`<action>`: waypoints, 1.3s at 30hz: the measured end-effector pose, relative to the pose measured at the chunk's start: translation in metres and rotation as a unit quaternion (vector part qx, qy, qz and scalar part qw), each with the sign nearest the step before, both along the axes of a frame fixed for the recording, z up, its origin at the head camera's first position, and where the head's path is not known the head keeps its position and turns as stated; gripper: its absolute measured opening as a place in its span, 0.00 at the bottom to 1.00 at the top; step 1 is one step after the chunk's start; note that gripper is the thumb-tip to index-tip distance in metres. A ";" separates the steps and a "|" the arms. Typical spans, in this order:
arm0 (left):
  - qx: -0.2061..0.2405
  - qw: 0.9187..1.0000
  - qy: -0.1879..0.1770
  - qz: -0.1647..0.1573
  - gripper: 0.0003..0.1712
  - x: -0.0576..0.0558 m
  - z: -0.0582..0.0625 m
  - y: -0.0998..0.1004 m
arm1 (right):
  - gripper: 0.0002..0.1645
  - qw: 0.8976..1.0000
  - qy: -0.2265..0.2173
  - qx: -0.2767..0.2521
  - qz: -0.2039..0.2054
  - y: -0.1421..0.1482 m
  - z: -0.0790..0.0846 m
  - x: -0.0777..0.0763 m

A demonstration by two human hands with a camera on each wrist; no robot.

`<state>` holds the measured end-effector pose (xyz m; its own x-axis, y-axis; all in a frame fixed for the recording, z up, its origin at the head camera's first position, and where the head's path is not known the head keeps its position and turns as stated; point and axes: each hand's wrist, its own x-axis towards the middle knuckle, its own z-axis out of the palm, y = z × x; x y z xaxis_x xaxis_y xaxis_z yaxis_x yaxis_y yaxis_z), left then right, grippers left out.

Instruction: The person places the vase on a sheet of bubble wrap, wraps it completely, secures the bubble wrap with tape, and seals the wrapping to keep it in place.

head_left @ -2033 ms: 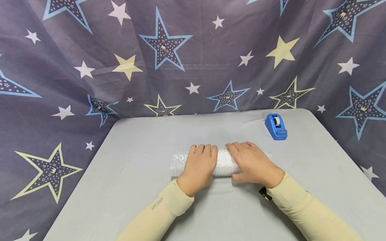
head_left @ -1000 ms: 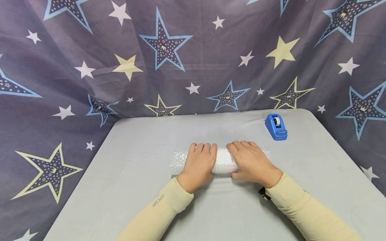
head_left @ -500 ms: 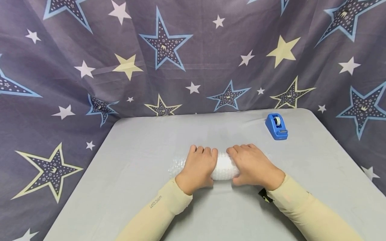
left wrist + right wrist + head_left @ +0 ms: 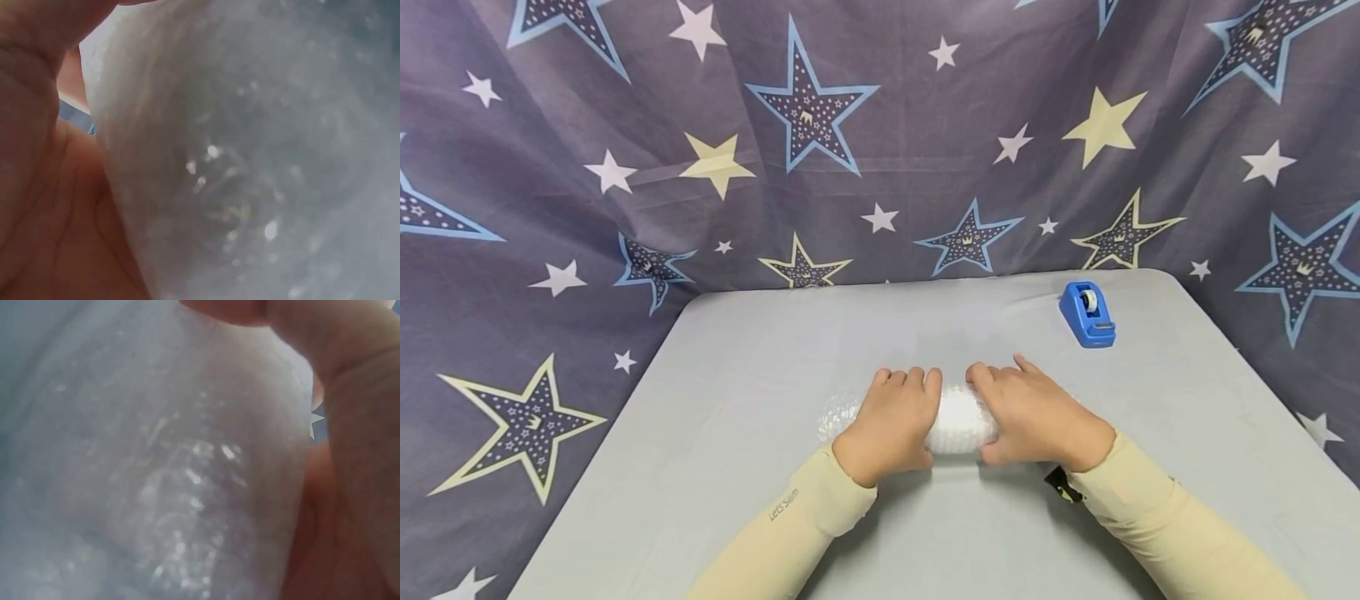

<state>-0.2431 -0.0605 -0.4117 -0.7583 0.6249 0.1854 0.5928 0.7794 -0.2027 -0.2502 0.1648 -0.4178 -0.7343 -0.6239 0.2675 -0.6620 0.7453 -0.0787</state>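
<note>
A roll of bubble wrap (image 4: pixel 958 421) lies crosswise on the table in the head view, around a whitish core. My left hand (image 4: pixel 891 421) grips it left of its middle, fingers over the top and thumb on the near side. On the right part, my right hand (image 4: pixel 1037 412) grips it the same way, with one finger lifted off. A short stretch of the roll shows between the hands, and its left end sticks out past the left hand. The wrist views are filled by the clear bubbly film (image 4: pixel 250 156), curving against each palm and thumb.
A blue tape dispenser (image 4: pixel 1087 315) with a roll of tape stands at the back right of the grey-white table (image 4: pixel 737 367). A dark curtain with stars (image 4: pixel 880 150) hangs around the back and sides.
The roll has shifted slightly nearer to me, with both hands still around it. A finger of the right hand has lifted. The tape dispenser has stayed put.
</note>
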 end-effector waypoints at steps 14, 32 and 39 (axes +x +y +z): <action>0.000 0.999 0.044 -0.004 0.42 0.000 0.001 0.001 | 0.44 1.000 0.012 0.006 0.007 0.003 0.001 -0.007; 0.010 1.000 0.003 0.005 0.40 -0.011 -0.003 -0.001 | 0.62 1.000 0.000 0.022 0.000 0.004 -0.001 -0.007; 0.019 1.000 -0.005 0.005 0.41 -0.013 -0.003 -0.001 | 0.63 0.999 0.018 0.030 -0.005 -0.001 -0.005 -0.008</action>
<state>-0.2559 -0.0618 -0.4148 -0.7663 0.6102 0.2012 0.5868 0.7922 -0.1679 -0.2577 0.1642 -0.4229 -0.7316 -0.6318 0.2563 -0.6557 0.7549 -0.0109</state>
